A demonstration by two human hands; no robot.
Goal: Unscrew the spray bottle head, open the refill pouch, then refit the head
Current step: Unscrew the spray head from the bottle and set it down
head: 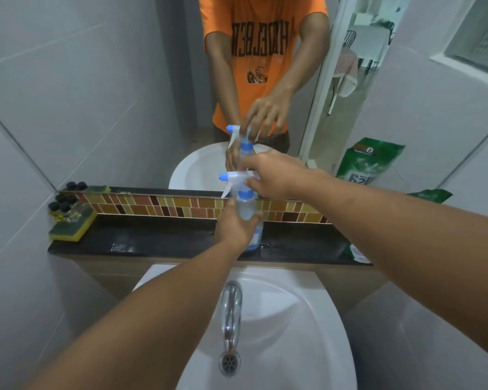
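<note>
A clear spray bottle (248, 210) with pale blue liquid stands upright on the black ledge (158, 240) behind the sink. My left hand (233, 226) wraps around its body. My right hand (273, 173) grips the white and blue spray head (233, 180) from above, fingers at the blue collar. The head's nozzle points left. A green refill pouch (430, 195) lies at the right end of the ledge, mostly hidden behind my right forearm. The mirror above repeats the bottle, both hands and the pouch.
A yellow and green sponge (72, 226) with several small dark-capped bottles (64, 206) sits at the ledge's left end. Below the ledge is a white basin (307, 319) with a chrome tap (231, 302) and drain. Grey tiled walls close in on both sides.
</note>
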